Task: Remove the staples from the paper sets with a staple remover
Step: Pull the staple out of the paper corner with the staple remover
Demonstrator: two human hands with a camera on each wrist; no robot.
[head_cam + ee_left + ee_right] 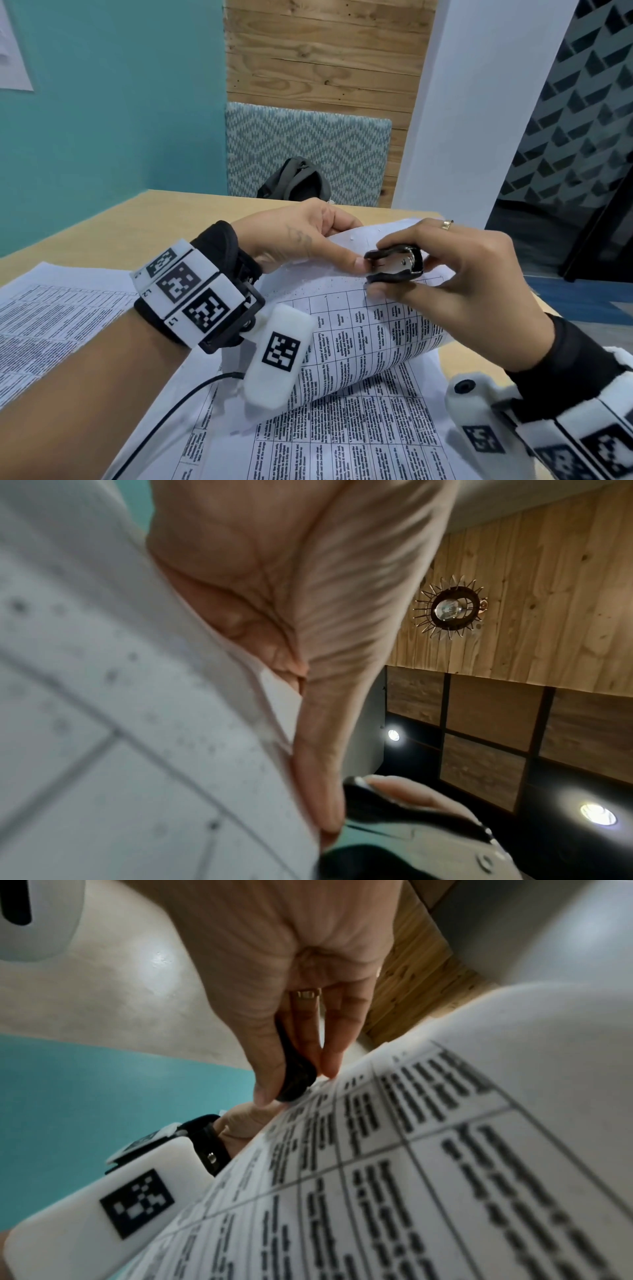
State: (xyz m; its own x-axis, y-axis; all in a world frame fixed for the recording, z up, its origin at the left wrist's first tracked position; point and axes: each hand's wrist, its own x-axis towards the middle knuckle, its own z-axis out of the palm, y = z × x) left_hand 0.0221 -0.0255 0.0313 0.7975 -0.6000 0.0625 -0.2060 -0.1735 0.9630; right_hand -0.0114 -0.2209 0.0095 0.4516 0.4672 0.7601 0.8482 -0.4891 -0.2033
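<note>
Right hand (455,270) pinching a small black plastic staple remover with a metal hinge (394,265), index finger on top, thumb underneath, both curled tight round its two wings. Claws of the remover set against the upper edge of a white printed paper set with a black-lined table of text (373,329), lifted off the table and curved into an arch. Staple itself too small to make out. Gold ring (446,224) on a finger of that hand, beyond the grip.

Left hand (301,240) clamped on the same top edge of the sheets, just beside the remover; thumb (346,262) flat on the upper face, its tip touching the claw end, other fingers curled behind the paper. From the left wrist, only the thumb and palm (308,615) pressed to the blurred sheet (120,723), with the black tool (377,807) at the thumb tip. From the right wrist, the thumb and fingers (308,1031) closed on the black remover (294,1074) at the page's edge (411,1150).

Below the grip, more printed sheets (342,431) flat on the light wooden table (102,226); another printed stack (51,325) off to the left of the left wrist. Black cable (164,421) running under the left forearm. Beyond both hands, a grey backpack (294,180) against a teal-and-white zigzag-patterned cushion (308,144).
</note>
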